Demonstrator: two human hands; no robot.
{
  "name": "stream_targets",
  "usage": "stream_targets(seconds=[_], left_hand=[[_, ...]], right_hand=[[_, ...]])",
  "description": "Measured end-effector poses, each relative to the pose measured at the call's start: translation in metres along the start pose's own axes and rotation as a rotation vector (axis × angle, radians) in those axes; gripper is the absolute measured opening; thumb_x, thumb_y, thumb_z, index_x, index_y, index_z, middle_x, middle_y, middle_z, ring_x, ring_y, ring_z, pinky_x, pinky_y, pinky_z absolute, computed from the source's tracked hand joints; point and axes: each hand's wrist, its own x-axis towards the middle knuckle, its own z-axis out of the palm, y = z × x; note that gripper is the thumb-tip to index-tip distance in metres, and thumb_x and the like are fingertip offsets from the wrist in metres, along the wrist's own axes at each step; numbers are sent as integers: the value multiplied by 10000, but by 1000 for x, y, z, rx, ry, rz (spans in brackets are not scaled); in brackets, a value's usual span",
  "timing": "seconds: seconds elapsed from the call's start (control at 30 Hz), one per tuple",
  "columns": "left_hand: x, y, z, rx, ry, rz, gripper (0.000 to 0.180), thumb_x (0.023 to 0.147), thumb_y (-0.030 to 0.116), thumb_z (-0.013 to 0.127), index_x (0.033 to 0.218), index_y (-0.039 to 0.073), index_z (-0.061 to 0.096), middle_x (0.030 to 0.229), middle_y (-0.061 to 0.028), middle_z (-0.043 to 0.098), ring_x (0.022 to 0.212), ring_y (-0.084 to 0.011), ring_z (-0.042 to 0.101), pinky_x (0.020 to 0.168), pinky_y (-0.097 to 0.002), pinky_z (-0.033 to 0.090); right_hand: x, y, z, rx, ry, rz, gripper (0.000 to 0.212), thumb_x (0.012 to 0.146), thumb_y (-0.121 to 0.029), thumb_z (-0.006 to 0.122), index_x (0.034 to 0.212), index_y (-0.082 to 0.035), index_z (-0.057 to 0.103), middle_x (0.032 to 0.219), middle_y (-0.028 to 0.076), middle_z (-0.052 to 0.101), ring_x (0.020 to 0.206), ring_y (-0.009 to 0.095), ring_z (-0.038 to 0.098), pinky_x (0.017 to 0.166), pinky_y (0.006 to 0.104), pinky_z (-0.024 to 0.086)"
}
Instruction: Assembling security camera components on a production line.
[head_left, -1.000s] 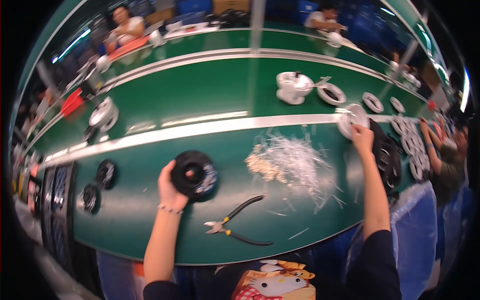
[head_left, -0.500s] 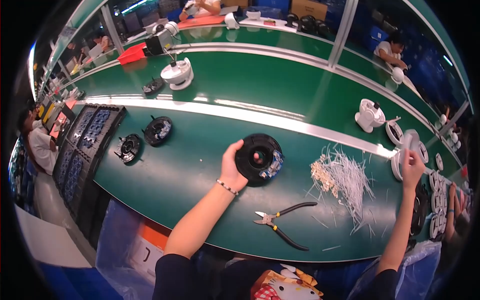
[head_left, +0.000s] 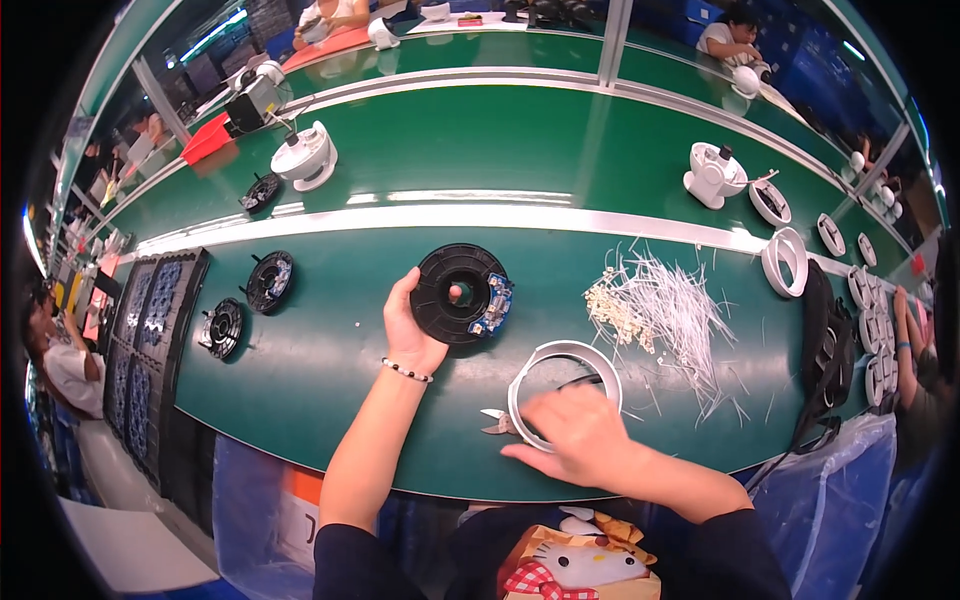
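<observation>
My left hand (head_left: pixel 412 325) is closed on a black round plastic base (head_left: pixel 440 305), which has a blue circuit board (head_left: pixel 493 305) on its right side; a fingertip shows through the centre hole. Close to the front edge of the table, my right hand (head_left: pixel 580 430) grips the near rim of a white plastic ring (head_left: pixel 566 347). Its fingers are curled and partly smeared by motion. The ring lies over a pair of cutting pliers, whose jaws (head_left: pixel 497 422) stick out on the left while the handles are mostly hidden.
Cut white cable ties (head_left: pixel 690 310) and small beige pieces (head_left: pixel 615 310) lie in a heap. Two more black bases (head_left: pixel 270 281) rest at left, beside black trays of boards (head_left: pixel 150 310). Another white ring (head_left: pixel 785 262) stands at right, near black parts (head_left: pixel 828 340). White fan-like housings (head_left: pixel 715 177) stand beyond.
My right hand has come from the far right to the front of the table with a white ring, now over the pliers. My left hand still holds the black base. The whole view has shifted.
</observation>
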Motion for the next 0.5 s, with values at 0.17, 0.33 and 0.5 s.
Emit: stream_targets(seconds=[0.17, 0.33, 0.5], left_hand=[[0, 2, -3, 31, 4, -2, 331, 799, 283, 471, 1003, 33, 547, 923, -75, 590, 696, -150, 538, 680, -300, 462], [-2, -8, 5, 75, 34, 73, 324, 824, 273, 446, 1008, 23, 540, 938, -76, 587, 770, -176, 562, 714, -313, 466], [-13, -44, 28, 219, -22, 384, 305, 908, 224, 337, 1029, -7, 495, 985, -98, 554, 930, -167, 525, 821, -301, 424]], right_hand=[[15, 23, -35, -32, -410, 107, 1001, 490, -375, 770, 1284, -50, 255, 1337, 225, 170, 1241, 434, 119, 959, 598, 138], [12, 36, -41, 132, -231, 182, 1054, 454, -367, 770, 1279, 11, 233, 1260, 206, 287, 1115, 363, 313, 944, 445, 265], [24, 52, -27, 1233, 529, 549, 1004, 555, -220, 775, 1292, 46, 147, 1261, 225, 292, 1182, 276, 306, 951, 372, 308]])
